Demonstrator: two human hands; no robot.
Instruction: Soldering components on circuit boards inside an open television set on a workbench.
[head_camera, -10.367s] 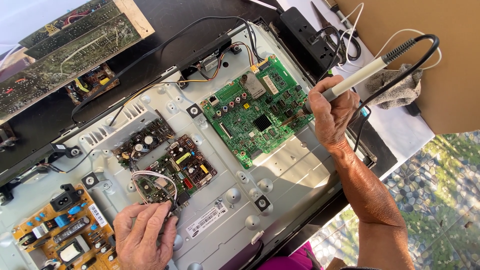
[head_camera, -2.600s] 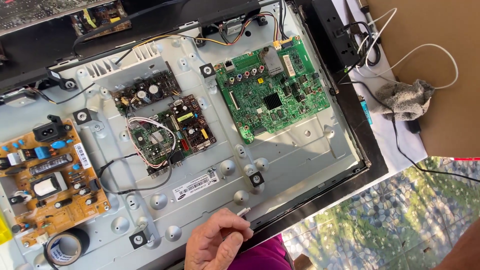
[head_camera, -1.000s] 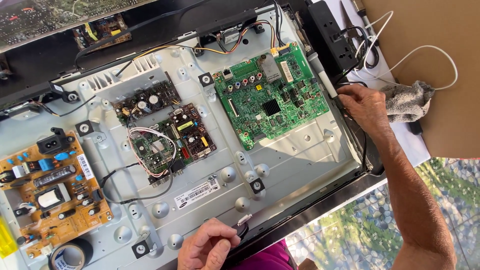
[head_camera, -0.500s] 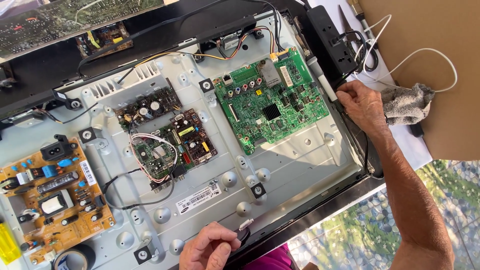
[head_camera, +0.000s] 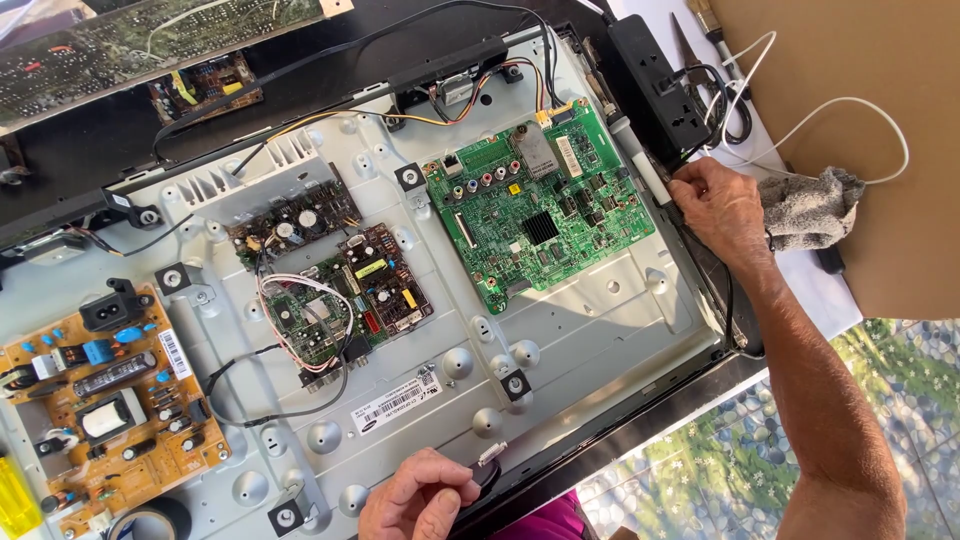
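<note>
An opened television's grey metal back panel (head_camera: 620, 310) lies flat. The left hand (head_camera: 420, 497) rests at its near edge, fingers pinched together on a small flat connector (head_camera: 490, 455). The right hand (head_camera: 722, 208) grips the panel's right edge, fingers curled closed, beside the green circuit board (head_camera: 540, 215).

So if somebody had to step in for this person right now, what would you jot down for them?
Left hand: at the near edge of the metal back panel, fingertips pinching a small flat connector.
Right hand: resting at the panel's right edge, touching a white pen-shaped tool beside the black power strip; whether it grips the tool is unclear.
Green main board, the middle board and the orange power board all sit on the panel, wires attached.
Grey rag and scissors lie off to the right.
Nothing looks removed; all boards remain in place.
</note>
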